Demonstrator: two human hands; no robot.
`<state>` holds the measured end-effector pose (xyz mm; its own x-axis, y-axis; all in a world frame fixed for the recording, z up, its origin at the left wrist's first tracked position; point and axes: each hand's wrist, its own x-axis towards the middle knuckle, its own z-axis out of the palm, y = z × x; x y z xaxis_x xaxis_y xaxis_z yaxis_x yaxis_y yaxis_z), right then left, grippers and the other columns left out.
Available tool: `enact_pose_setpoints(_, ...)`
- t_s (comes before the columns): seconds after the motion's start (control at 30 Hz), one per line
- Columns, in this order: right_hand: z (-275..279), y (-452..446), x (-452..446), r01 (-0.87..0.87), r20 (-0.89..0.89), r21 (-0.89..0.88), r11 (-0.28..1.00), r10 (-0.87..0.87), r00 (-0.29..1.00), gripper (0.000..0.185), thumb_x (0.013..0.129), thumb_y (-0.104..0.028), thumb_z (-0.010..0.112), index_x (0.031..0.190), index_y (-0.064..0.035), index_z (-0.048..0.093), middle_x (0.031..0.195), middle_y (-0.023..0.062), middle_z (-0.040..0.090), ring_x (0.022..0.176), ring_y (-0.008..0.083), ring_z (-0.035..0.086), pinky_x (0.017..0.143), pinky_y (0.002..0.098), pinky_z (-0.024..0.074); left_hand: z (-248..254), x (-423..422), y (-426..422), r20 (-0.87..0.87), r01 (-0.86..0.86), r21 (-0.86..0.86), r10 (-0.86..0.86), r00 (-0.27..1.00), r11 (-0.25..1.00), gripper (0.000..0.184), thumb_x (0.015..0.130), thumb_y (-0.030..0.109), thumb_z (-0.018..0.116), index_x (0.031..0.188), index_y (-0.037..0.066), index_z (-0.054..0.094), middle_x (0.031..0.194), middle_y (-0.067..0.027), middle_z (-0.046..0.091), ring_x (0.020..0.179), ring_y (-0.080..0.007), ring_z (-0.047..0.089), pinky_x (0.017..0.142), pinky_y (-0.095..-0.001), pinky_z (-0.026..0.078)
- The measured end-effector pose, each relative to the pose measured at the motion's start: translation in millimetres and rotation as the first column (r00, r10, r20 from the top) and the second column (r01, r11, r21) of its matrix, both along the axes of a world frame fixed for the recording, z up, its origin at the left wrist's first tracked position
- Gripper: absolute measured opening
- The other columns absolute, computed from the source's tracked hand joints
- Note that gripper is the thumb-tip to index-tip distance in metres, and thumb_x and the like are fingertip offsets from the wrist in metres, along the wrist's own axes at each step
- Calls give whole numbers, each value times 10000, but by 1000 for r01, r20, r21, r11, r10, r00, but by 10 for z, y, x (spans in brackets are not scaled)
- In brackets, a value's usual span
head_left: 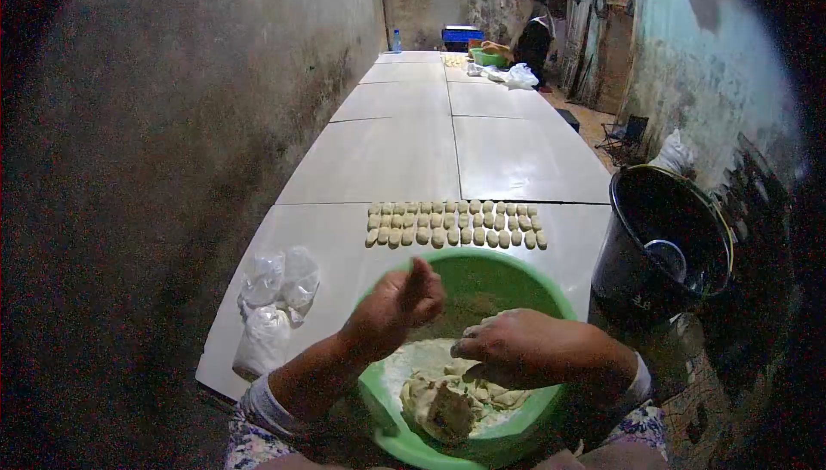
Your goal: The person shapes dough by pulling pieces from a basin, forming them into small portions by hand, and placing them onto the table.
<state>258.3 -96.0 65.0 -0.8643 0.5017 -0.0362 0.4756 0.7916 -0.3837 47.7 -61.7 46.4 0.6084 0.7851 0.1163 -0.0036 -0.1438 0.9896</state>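
A green basin (538,281) sits in front of me with floury dough (439,405) inside, one large lump and smaller pieces around it. My left hand (404,302) is raised over the basin's left side, its fingers curled closed and one digit pointing up; whatever they may hold is hidden. Lower and to the right, my right hand (512,345) hovers above the dough pieces, its thumb apart from the bent fingers and nothing visible between them. Just beyond the basin's far rim, small dough pieces (452,221) lie in three rows on the white table (379,160).
Clear plastic bags with white contents (267,337) rest at the table's left edge. A large black bucket (615,255) stands on the right, a round container inside. At the far end are a person (535,40), another green basin (490,59) and a blue crate (462,36).
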Motion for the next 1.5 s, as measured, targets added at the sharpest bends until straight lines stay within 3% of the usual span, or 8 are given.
enact_pose_setpoints(0.1, 32, -2, -54, -30, -2, -31, 999, 30, 1000, 191, 771, -137, 580, 913, -18, 534, 765, 198, 579, 770, 391, 602, 668, 467, 494, -12, -32, 30, 235, -74, -80, 91, 968, 994, 633, 846, 712, 272, 618, 128, 357, 562, 53, 277, 492, -67, 242, 463, -249, 187)
enact_pose_setpoints(0.27, -249, 59, -142, -114, 71, -67, 991, 119, 990, 293, 811, -173, 571, 1039, 6, 524, 864, 199, 588, 812, 383, 587, 681, 456, 486, 16, -28, 72, 162, -37, -145, 60, 985, 989, 611, 856, 694, 270, 674, 124, 398, 601, 38, 342, 542, -77, 317, 511, -237, 268)
enact_pose_setpoints(0.5, -129, 61, -153, -102, 82, -34, 994, 105, 991, 222, 831, -208, 572, 933, -12, 540, 850, 186, 595, 792, 368, 601, 671, 448, 489, 90, 23, 121, 277, 192, -390, -84, 957, 901, 436, 899, 42, 516, 1319, 33, 400, 1009, -85, 549, 1028, -223, 578, 880, -316, 493)
enact_pose_setpoints(0.73, 250, 113, 53, 245, 59, 56, 968, -248, 967, 169, 794, -200, 620, 920, -88, 611, 784, 129, 597, 744, 334, 602, 670, 416, 499, 78, 11, 112, 144, 49, -102, -34, 989, 994, 309, 894, 127, 576, 1164, -21, 550, 978, -96, 636, 911, -167, 619, 835, -310, 516)
enact_pose_setpoints(0.9, 233, 146, 164, 452, -263, 61, 890, -422, 868, 157, 770, -158, 664, 803, -60, 546, 708, 109, 571, 659, 312, 583, 590, 373, 475, -8, 7, 116, 297, 94, -120, -54, 953, 988, 278, 900, 220, 580, 1021, -29, 610, 903, -59, 648, 843, -137, 620, 793, -275, 507)
enact_pose_setpoints(1.03, 347, 81, 16, 433, -341, 172, 885, -359, 869, 324, 785, -325, 659, 873, -54, 504, 712, 155, 560, 695, 367, 590, 600, 430, 472, 14, 8, 66, 151, 12, -66, -2, 989, 998, 249, 920, 202, 554, 983, -31, 616, 864, -43, 642, 814, -104, 595, 740, -256, 488)
enact_pose_setpoints(1.33, 186, 179, -49, 365, -468, 326, 872, -187, 864, 189, 800, -195, 643, 766, -66, 509, 617, 103, 551, 572, 313, 586, 513, 396, 452, -60, 92, -10, 80, 88, 123, -98, 992, 989, 416, 974, 362, 396, 999, -17, 567, 827, -46, 598, 783, -137, 562, 754, -270, 455)
enact_pose_setpoints(1.5, 228, 175, -44, 451, -438, 13, 893, -400, 805, 213, 818, -257, 602, 864, -65, 521, 675, 163, 581, 628, 345, 611, 549, 411, 467, 107, 70, -84, 71, -90, 425, 66, 995, 901, 451, 929, 422, 479, 1046, -8, 550, 946, -90, 582, 797, -155, 551, 742, -281, 448)
